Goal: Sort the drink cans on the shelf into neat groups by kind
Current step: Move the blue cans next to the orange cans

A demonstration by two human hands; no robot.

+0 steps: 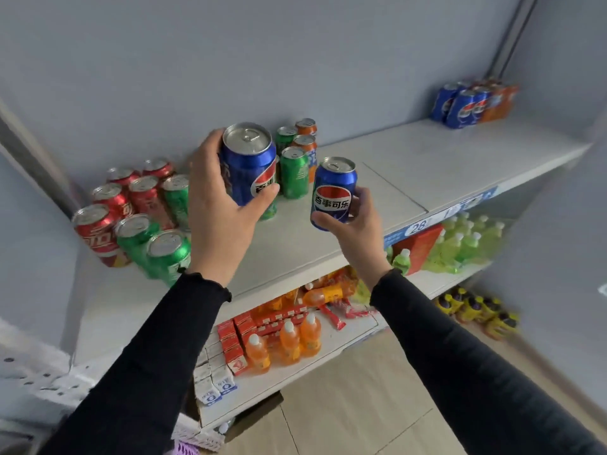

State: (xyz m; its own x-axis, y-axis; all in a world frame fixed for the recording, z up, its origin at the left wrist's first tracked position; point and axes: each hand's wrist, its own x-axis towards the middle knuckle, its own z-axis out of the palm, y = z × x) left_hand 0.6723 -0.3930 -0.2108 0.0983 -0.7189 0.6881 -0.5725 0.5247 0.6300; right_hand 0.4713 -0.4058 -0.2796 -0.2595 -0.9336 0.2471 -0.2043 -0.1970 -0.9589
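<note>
While my left hand wraps its fingers round one blue can and my right hand grips another — both lifted over the shelf — I judge them rigid, slick, fairly heavy if full; mid-body holds suit. Blue group waits at two o'clock — red and green cans at nine.

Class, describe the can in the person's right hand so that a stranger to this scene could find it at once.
Start at the white top shelf, whose front edge carries a blue price strip. Just above that edge, near the middle, the right hand grips a blue cola can from below. Unlike the tilted blue can in the left hand, it stands upright with its logo and white lettering facing the camera.
</note>
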